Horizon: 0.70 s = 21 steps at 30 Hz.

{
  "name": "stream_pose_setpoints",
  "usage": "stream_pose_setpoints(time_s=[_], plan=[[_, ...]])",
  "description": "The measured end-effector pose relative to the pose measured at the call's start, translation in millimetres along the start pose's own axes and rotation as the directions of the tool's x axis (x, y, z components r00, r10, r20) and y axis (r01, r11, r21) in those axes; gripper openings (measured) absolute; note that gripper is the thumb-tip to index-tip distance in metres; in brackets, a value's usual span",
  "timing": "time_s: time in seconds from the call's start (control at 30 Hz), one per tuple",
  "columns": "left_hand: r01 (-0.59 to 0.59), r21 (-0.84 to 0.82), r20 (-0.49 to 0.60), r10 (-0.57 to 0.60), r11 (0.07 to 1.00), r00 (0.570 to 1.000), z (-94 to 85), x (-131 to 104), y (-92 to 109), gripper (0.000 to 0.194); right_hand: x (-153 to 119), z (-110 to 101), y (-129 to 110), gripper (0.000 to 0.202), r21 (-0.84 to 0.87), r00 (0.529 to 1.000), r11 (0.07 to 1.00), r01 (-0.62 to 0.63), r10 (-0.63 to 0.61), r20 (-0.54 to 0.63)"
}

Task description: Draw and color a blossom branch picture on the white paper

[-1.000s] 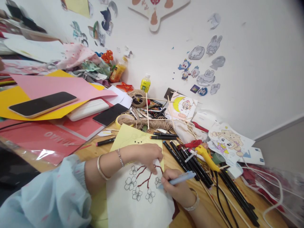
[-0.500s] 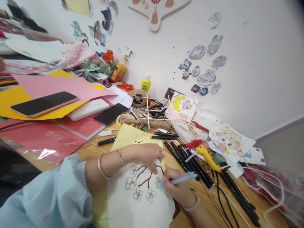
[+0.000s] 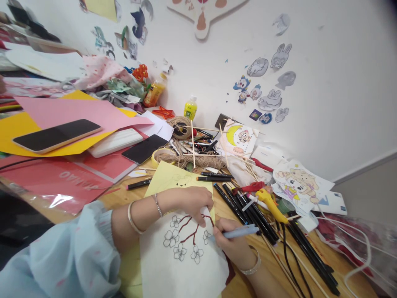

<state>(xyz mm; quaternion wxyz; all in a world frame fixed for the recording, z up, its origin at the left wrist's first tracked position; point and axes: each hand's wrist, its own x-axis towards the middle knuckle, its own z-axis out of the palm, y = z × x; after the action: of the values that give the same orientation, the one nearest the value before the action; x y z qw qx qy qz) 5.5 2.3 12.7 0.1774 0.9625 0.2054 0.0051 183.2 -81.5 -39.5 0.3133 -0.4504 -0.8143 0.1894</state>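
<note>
A white sheet of paper (image 3: 180, 277) carries several outlined flowers on dark red branches. It lies over a yellow sheet (image 3: 164, 176) with a faint drawn face. My left hand (image 3: 195, 205) rests across the top of the white sheet, palm down, thumb stretched toward the branches; it holds nothing. In my right hand (image 3: 231, 244), closed beside the rightmost flower (image 3: 207, 237), is a light blue pen (image 3: 243, 231). Its tip points left at that flower, close to or touching the paper. Part of the branch is hidden under my hands.
Black markers (image 3: 257, 217) and a yellow glue gun (image 3: 271, 205) lie to the right, with cords and thin sticks. Behind are twine (image 3: 204, 160) and a stick frame (image 3: 192, 145). Phones (image 3: 58, 134) and coloured paper (image 3: 77, 111) cover the left. Bottles (image 3: 190, 108) stand near the wall.
My right hand and the pen have shifted very slightly at the rightmost flower. My left hand stays in place on the paper.
</note>
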Motion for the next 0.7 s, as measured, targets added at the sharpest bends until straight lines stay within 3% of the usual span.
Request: stream_pose_setpoints(time_s=[0.7], plan=[[0.006, 0.004, 0.014, -0.006, 1.000, 1.000, -1.4, 0.5, 0.9, 0.034, 0.0, -0.8, -1.3, 0.029, 0.099, 0.997, 0.993, -0.068, 0.065, 0.036]])
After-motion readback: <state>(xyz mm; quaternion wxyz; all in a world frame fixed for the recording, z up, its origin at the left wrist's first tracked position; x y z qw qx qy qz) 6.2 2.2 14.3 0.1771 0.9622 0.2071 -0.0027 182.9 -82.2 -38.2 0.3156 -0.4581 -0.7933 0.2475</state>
